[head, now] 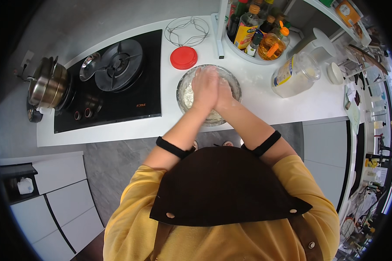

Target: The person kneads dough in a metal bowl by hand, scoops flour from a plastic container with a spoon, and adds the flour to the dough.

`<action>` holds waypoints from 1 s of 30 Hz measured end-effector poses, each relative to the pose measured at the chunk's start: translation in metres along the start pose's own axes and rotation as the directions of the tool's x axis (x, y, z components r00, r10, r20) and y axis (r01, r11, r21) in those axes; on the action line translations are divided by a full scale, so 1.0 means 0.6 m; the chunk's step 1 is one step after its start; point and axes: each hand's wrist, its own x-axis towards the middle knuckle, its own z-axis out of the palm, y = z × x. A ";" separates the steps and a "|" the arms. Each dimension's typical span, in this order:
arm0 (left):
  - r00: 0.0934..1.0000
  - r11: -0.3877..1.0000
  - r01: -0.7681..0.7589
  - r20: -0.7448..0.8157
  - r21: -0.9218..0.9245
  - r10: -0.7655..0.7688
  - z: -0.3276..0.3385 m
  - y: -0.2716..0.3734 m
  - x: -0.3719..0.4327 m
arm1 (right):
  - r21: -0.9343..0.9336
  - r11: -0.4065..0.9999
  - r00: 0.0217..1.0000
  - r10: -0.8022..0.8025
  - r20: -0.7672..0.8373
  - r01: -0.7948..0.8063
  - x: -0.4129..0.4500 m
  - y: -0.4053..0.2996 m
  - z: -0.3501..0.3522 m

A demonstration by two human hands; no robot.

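Note:
A round metal bowl stands on the white counter, with flour and a pale doughy mass in it, partly hidden by my hands. My left hand and my right hand are pressed palm to palm above the bowl, blurred at the fingertips and dusted with flour. Whether anything lies between the palms cannot be seen. Just behind the bowl lies a red plastic lid. To the right, a clear plastic jar with a label stands without a lid, white powder inside.
A black gas hob at the left bears a small metal bowl and a steel pot. A wire rack lies behind the red lid. Bottles stand in a round tray at the back right, near a pitcher and a white bowl.

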 end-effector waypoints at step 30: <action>0.896 0.956 0.283 0.379 -0.084 -0.232 -0.046 0.023 -0.001 | 0.258 0.966 1.000 0.007 -0.017 -0.002 -0.021 0.023 -0.029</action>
